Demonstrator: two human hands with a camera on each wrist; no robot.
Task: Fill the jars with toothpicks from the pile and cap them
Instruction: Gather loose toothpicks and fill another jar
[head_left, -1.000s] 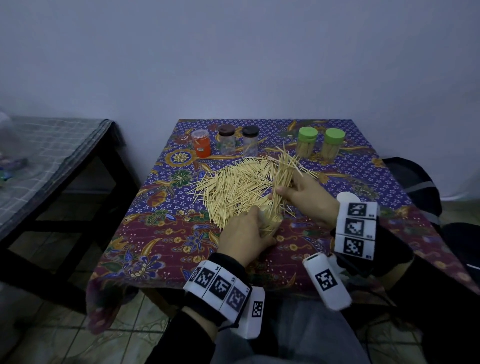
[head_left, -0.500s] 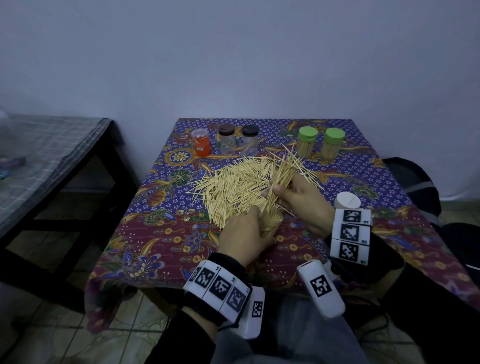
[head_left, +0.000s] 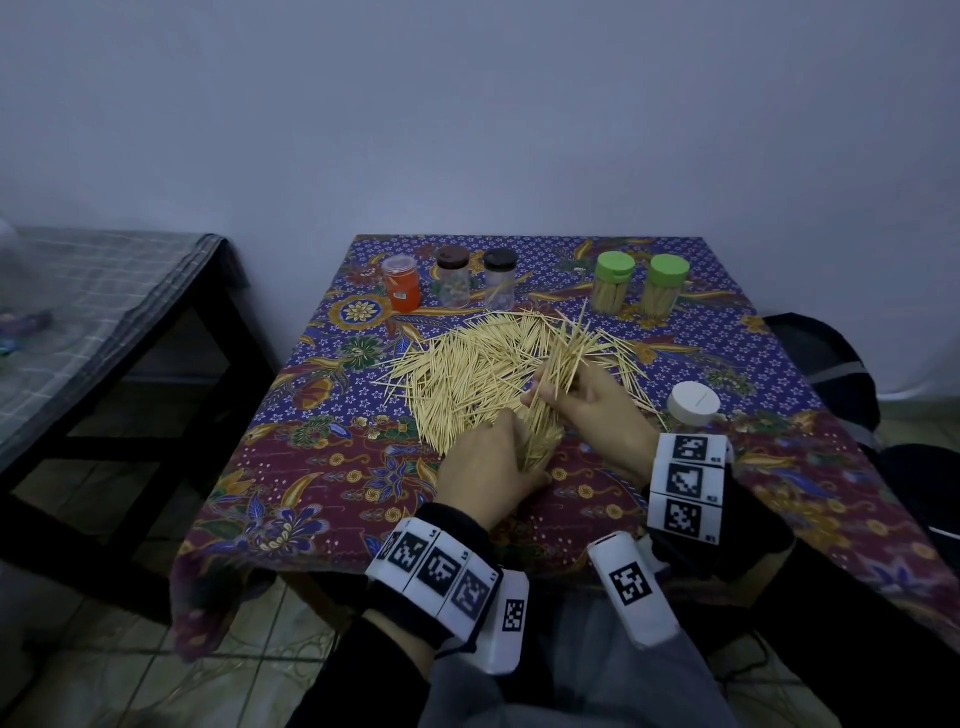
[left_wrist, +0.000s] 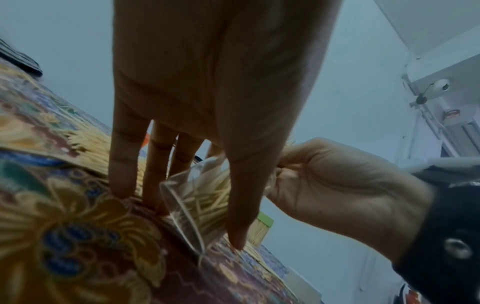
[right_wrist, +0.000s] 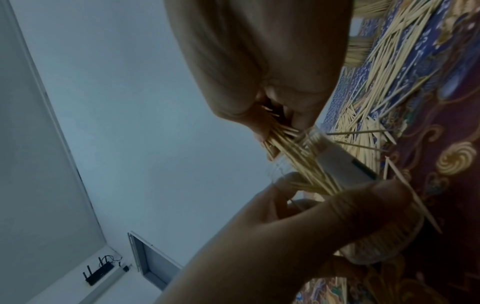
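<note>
I see my left hand gripping a clear jar, right hand pinching toothpicks, over a batik-covered surface against a pale wall.

Home room: batik-clothed table, tiled floor, wall-mounted router.

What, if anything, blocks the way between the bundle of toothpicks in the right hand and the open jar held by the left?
Nothing visible. The right hand feeds its toothpicks straight into the uncapped jar, which the left hand grips.

Clear glossy plastic jar, wooden toothpicks
</note>
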